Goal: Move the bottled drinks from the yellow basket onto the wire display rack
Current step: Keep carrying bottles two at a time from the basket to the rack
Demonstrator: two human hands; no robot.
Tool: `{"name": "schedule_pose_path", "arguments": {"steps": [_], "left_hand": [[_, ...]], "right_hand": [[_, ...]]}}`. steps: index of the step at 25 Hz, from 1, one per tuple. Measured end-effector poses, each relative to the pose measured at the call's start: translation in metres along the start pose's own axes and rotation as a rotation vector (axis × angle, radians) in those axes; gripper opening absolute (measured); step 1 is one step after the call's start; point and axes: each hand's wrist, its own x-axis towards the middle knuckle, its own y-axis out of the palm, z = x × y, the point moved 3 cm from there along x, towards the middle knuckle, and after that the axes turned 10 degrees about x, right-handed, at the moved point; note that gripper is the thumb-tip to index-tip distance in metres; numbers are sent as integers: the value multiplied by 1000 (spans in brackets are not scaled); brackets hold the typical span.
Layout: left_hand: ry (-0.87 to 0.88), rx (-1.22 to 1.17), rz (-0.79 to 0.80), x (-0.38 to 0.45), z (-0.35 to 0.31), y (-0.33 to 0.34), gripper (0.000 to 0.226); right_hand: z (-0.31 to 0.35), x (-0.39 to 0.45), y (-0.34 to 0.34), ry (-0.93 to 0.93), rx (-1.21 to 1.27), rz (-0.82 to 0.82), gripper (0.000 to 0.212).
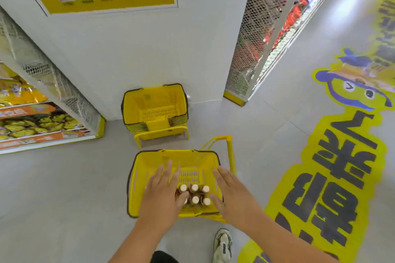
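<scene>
A yellow basket [149,160] stands on the floor in front of me. Several dark bottled drinks with white caps [195,194] stand upright in its near half. My left hand [162,192] reaches into the basket with fingers spread, its thumb lying beside the left bottles. My right hand [228,190] hovers open over the basket's right side, next to the right bottles. Neither hand grips a bottle. Wire mesh racks stand at the left [53,83] and at the right [252,34].
A stack of empty yellow baskets [155,109] sits on a yellow stand against the white pillar [149,49] ahead. A yellow handle post [229,156] rises behind the basket. My shoe [223,245] is on the grey floor, and a large floor sticker [333,166] lies right.
</scene>
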Motion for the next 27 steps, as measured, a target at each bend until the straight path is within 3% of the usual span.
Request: {"name": "schedule_pose_path", "arguments": {"steps": [10, 15, 19, 23, 27], "left_hand": [[62, 54, 329, 137, 1, 243, 77], [144, 125, 427, 167, 9, 335, 84], [180, 112, 553, 171, 14, 376, 91], [222, 107, 568, 183, 16, 393, 87], [240, 60, 521, 196, 10, 397, 58]], "right_hand": [[-129, 149, 176, 94, 238, 156, 73], [-169, 186, 252, 139, 154, 274, 71], [-178, 199, 285, 200, 178, 343, 74], [-184, 203, 295, 333, 305, 266, 61], [-186, 209, 310, 432, 300, 284, 55]]}}
